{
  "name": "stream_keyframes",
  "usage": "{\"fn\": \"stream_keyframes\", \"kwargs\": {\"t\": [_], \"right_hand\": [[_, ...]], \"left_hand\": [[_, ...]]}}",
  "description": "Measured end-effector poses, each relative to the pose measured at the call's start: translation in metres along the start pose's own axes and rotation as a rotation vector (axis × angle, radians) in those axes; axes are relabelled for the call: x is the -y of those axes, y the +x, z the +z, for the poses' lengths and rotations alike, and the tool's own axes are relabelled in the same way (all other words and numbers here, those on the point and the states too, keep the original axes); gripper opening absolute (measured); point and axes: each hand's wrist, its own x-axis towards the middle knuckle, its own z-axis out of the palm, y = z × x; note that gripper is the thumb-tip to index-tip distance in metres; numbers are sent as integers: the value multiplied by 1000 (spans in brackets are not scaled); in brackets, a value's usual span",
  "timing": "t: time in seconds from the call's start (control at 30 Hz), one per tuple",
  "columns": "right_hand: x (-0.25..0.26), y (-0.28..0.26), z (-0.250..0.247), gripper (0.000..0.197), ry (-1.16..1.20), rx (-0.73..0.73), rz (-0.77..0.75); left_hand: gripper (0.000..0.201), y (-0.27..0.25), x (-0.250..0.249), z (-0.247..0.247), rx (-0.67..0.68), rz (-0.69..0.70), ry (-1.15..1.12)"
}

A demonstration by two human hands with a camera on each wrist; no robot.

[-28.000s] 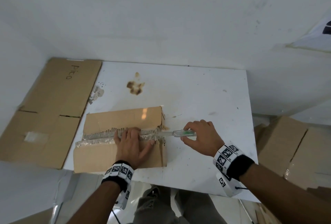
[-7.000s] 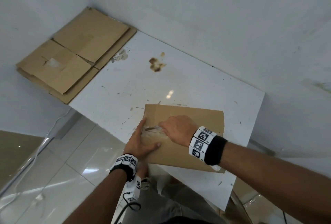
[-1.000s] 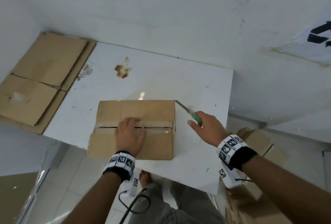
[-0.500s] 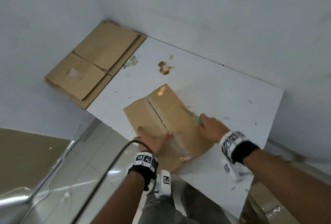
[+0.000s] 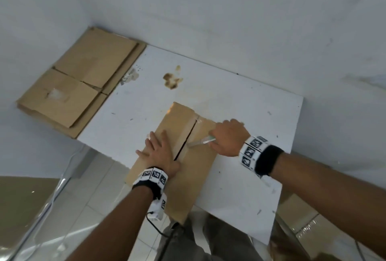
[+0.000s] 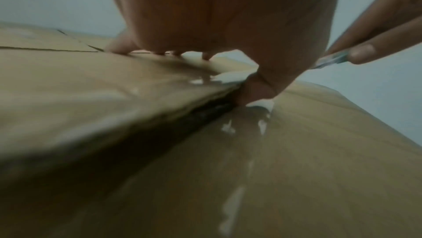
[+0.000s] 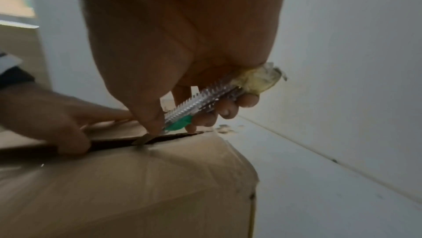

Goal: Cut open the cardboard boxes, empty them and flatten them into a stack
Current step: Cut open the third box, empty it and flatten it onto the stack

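The cutter (image 7: pixel 182 115) blade tip is hidden in the box (image 7: pixel 160 187) seam; box interior is dark; the left wrist view is blurred.

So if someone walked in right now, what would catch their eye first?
The cardboard box near the white table's front edge, its top seam split open. The right hand holds a utility knife with the blade in that seam, while the left hand presses flat beside it. Flattened cardboard lies far left.
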Motion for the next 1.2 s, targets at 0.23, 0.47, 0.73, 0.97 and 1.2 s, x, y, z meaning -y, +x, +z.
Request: {"fn": "stream_keyframes", "kwargs": {"t": [0.23, 0.47, 0.73, 0.97, 1.2], "right_hand": [[-1, 42, -22, 52, -58, 8, 43], [-100, 9, -19, 44, 139, -82, 425], [26, -6, 78, 40, 1556, 140, 565], [38, -38, 101, 19, 1734, 27, 530], [12, -54, 98, 17, 1448, -25, 475]], "left_hand": [[110, -7, 26, 1, -40, 86, -101], [115, -2, 48, -1, -11, 198, -28], [75, 3, 38, -5, -177, 132, 4], [87, 11, 30, 11, -264, 58, -220], [51, -12, 13, 28, -327, 446, -96]]}}
